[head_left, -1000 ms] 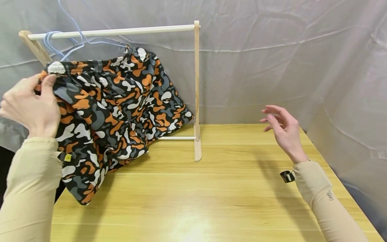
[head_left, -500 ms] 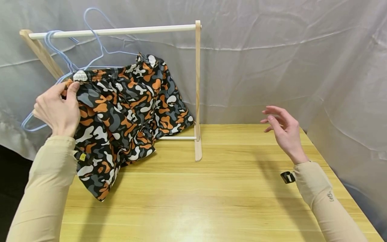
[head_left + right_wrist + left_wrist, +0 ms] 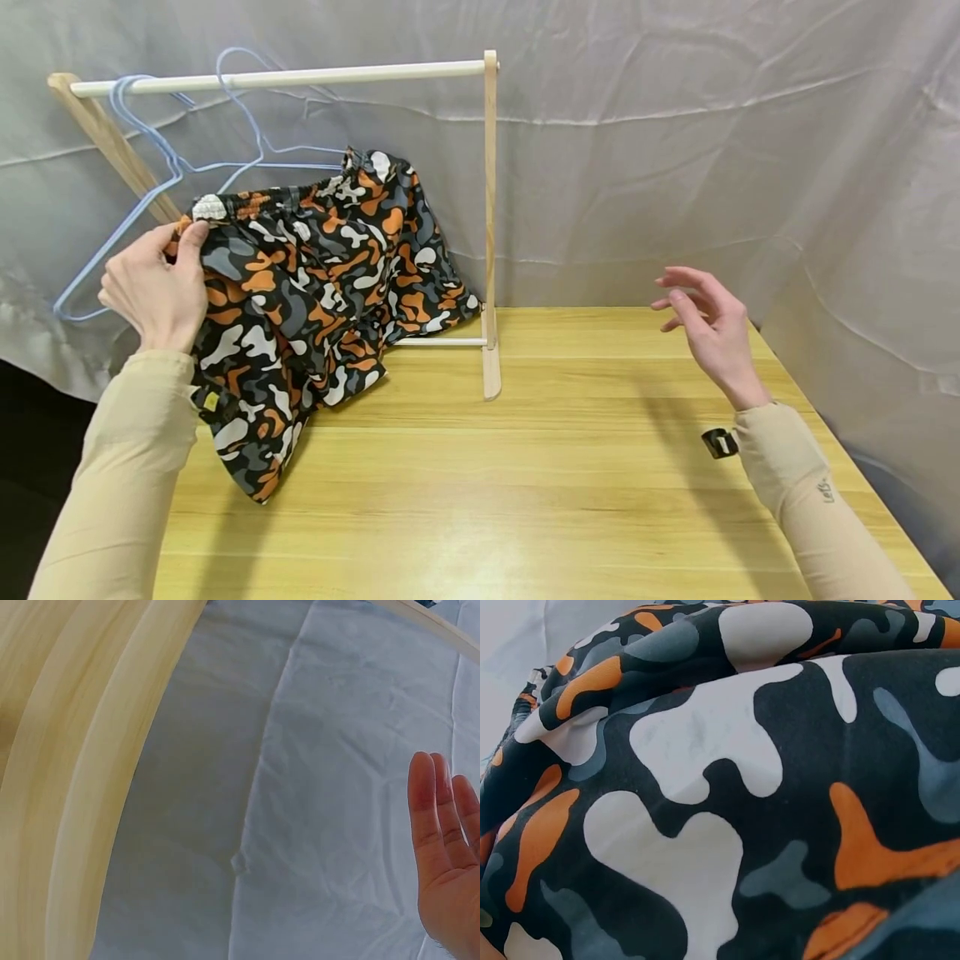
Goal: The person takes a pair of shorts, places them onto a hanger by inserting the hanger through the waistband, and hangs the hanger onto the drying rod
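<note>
Grey sheeting backs a wooden counter. Camouflage shorts, soft, light and floppy, are draped at the counter's far left corner, pinched at the waistband by the left hand; the elastic band is judged the firmest hold. The right hand hovers spread, holding nothing.

A light wooden table is seen. A wooden clothes rack stands near its far edge; camouflage shorts are draped onto the far-left corner.
</note>
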